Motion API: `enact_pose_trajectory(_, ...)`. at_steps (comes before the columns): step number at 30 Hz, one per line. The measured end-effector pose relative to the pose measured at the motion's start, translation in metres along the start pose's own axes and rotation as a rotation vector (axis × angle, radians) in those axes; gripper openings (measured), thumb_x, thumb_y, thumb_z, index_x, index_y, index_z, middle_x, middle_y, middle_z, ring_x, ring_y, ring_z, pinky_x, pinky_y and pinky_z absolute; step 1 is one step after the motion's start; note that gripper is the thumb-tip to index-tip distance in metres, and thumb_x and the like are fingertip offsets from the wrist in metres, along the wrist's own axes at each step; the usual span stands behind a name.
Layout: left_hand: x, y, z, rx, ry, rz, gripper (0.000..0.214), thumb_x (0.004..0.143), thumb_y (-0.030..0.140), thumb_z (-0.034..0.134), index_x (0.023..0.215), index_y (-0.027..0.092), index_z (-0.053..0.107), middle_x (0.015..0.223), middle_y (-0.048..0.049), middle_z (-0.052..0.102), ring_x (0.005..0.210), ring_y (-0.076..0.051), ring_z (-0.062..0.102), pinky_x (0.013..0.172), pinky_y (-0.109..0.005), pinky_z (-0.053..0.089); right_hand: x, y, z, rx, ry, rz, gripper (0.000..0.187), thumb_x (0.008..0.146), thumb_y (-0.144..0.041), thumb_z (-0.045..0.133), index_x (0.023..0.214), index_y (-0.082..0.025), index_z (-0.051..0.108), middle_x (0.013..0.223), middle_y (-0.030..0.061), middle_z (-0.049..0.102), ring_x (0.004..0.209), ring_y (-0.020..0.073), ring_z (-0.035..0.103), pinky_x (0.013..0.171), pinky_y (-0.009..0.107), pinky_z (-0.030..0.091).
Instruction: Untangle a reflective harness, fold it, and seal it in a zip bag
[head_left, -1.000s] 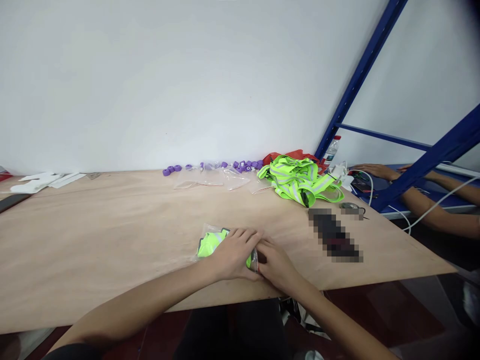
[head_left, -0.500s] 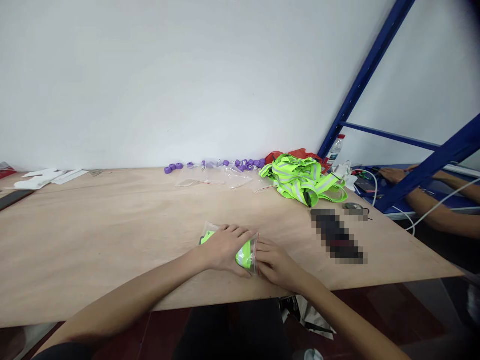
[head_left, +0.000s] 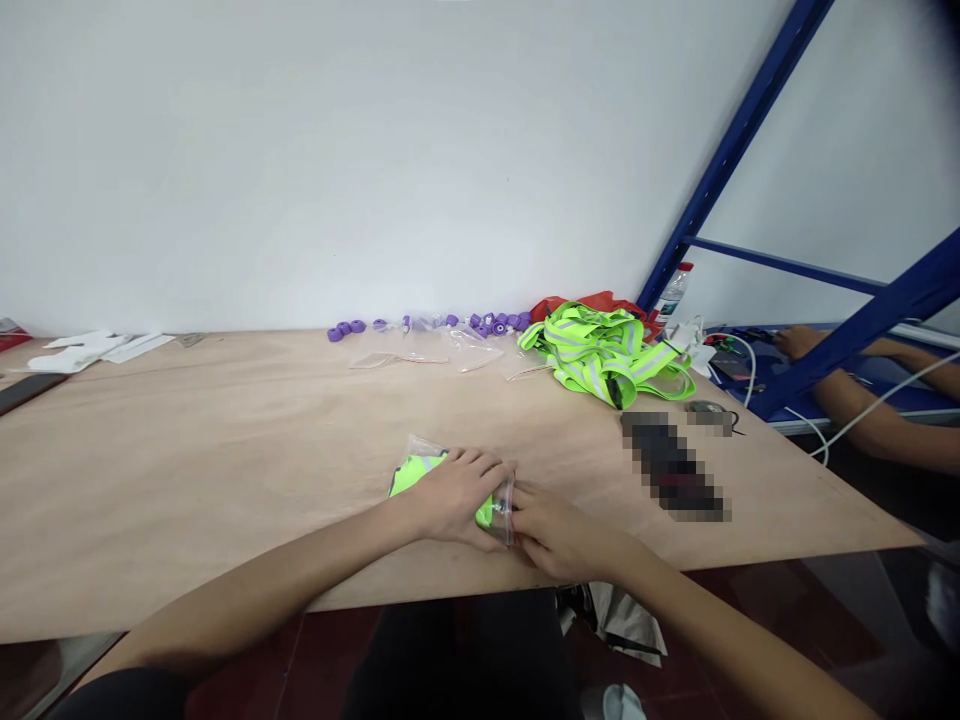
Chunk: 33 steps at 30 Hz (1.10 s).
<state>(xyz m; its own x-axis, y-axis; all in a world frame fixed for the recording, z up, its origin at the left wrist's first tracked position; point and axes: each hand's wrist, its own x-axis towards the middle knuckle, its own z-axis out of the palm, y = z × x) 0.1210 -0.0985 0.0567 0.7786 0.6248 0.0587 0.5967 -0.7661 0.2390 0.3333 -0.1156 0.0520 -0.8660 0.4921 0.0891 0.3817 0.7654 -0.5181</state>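
A clear zip bag (head_left: 417, 470) stuffed with folded neon-yellow reflective fabric lies on the plywood table (head_left: 225, 450) near its front edge. My left hand (head_left: 454, 495) presses down flat on top of the bag, fingers together over it. My right hand (head_left: 551, 525) pinches the bag's red-striped open end at the right, fingers closed on the seal. Part of the bag is hidden under my left hand.
A heap of neon reflective vests (head_left: 607, 355) lies at the back right, with red cloth behind. Purple rollers (head_left: 495, 324) and empty clear bags (head_left: 420, 345) line the wall. White papers (head_left: 90, 350) lie far left. Another person's arms (head_left: 870, 420) work at a blue bench beyond the blue frame (head_left: 750, 130).
My hands have stayed on the bag, shifting slightly; my right hand's fingers have worked along the bag's end. The view has tilted a little. The other person's hand has moved back.
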Motion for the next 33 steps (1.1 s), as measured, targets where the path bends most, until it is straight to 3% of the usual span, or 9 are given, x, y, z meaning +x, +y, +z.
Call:
enact_pose_trajectory(3,0.000,0.001,0.002,0.027,-0.003,-0.004,0.090,0.077,0.067,0.067,0.146,0.016,0.039,0.137,-0.0147,0.056,0.125,-0.034,0.051,0.104,-0.045,0.040,0.001,-0.006,-0.005,0.043,0.008,-0.004,0.044,0.074,-0.001,0.048,0.104,-0.023,0.072,0.127,0.0090,0.065,0.126,0.0260,0.053,0.111,0.046,0.040)
enact_pose_trajectory(8,0.000,0.000,0.005,0.068,-0.002,-0.017,0.102,0.075,0.080,0.059,0.150,0.015,0.035,0.147,-0.0175,0.050,0.129,-0.037,0.049,0.107,-0.047,0.037,-0.008,-0.006,-0.013,0.162,0.043,0.007,0.046,0.073,0.000,0.046,0.100,-0.025,0.074,0.115,0.0046,0.071,0.113,0.0231,0.062,0.103,0.041,0.048)
enact_pose_trajectory(11,0.001,0.002,0.006,0.106,0.011,0.001,0.097,0.081,0.084,0.046,0.150,0.015,0.038,0.152,-0.0176,0.046,0.134,-0.036,0.046,0.109,-0.047,0.034,-0.019,0.002,-0.017,0.170,0.220,0.067,0.044,0.077,-0.002,0.045,0.099,-0.026,0.074,0.112,0.0037,0.073,0.110,0.0218,0.065,0.100,0.040,0.050)
enact_pose_trajectory(15,0.004,0.014,0.009,0.239,0.021,-0.036,0.087,0.092,0.077,0.034,0.146,0.010,0.045,0.152,-0.0211,0.045,0.139,-0.038,0.040,0.112,-0.052,0.029,-0.029,0.009,-0.013,0.065,0.461,0.122,0.034,0.091,-0.013,0.045,0.105,-0.025,0.072,0.116,0.0077,0.073,0.110,0.0221,0.067,0.097,0.040,0.054)
enact_pose_trajectory(21,0.008,0.027,0.012,0.312,-0.060,-0.098,0.087,0.094,0.070,0.039,0.148,0.002,0.043,0.156,-0.0247,0.038,0.145,-0.042,0.031,0.115,-0.058,0.025,-0.034,0.007,0.007,0.019,0.414,0.088,0.035,0.093,-0.013,0.047,0.114,-0.025,0.072,0.124,0.0088,0.072,0.115,0.0236,0.067,0.097,0.042,0.056)
enact_pose_trajectory(26,0.006,0.020,0.012,0.238,-0.030,-0.060,0.089,0.092,0.075,0.039,0.148,0.005,0.043,0.156,-0.0237,0.038,0.147,-0.041,0.029,0.116,-0.057,0.025,-0.035,0.011,0.019,0.021,0.392,0.058,0.041,0.091,-0.012,0.051,0.125,-0.026,0.069,0.126,0.0087,0.072,0.122,0.0246,0.064,0.104,0.044,0.053)
enact_pose_trajectory(29,0.003,0.011,0.008,0.079,0.014,-0.030,0.090,0.089,0.076,0.047,0.148,0.008,0.042,0.155,-0.0228,0.040,0.146,-0.038,0.033,0.118,-0.051,0.028,-0.034,0.013,0.020,-0.026,0.378,0.030,0.043,0.090,-0.011,0.050,0.127,-0.027,0.068,0.127,0.0082,0.071,0.122,0.0245,0.064,0.104,0.044,0.053)
enact_pose_trajectory(33,-0.001,-0.004,-0.001,-0.165,0.078,0.083,0.057,0.093,0.056,0.058,0.132,0.014,0.057,0.148,-0.0185,0.051,0.136,-0.031,0.049,0.112,-0.040,0.040,-0.033,0.011,0.019,-0.141,0.341,-0.029,0.046,0.090,-0.006,0.045,0.126,-0.022,0.068,0.125,0.0091,0.071,0.121,0.0232,0.064,0.102,0.043,0.054)
